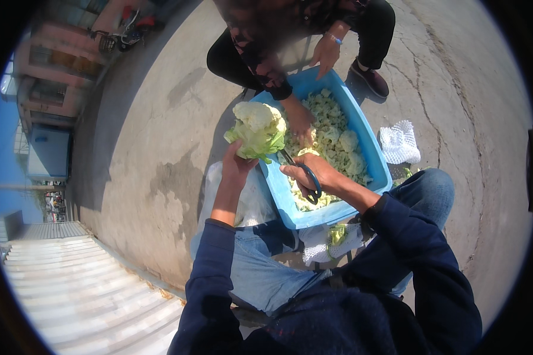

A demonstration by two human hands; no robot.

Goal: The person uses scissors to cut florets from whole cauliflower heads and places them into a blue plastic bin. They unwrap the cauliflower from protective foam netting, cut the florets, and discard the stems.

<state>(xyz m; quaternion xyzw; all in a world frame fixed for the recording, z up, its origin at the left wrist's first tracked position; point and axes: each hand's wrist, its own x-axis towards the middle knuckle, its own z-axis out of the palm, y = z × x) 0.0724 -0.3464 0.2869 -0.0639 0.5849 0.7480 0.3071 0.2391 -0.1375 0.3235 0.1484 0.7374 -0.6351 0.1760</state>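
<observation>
My left hand (236, 166) grips a cauliflower head (256, 124) by its leafy underside, raised over the left rim of a blue plastic tub (372, 146). In my right hand (315, 171) is a pair of scissors (313, 179) with dark handles. Their blades point up and left, close to the leaves of the head; whether they touch it I cannot tell. Cut cauliflower florets (333, 128) cover the tub's bottom. Opposite me, another person's hand (300, 120) reaches in among the florets, while that person's other hand (326, 53) rests near the far rim.
White foam netting (399, 142) lies on the concrete right of the tub. More netting (311, 244) with a green leaf (337, 234) is by my knees. A clear plastic bag (248, 199) sits left of the tub. Corrugated metal sheeting (93, 288) stands at lower left.
</observation>
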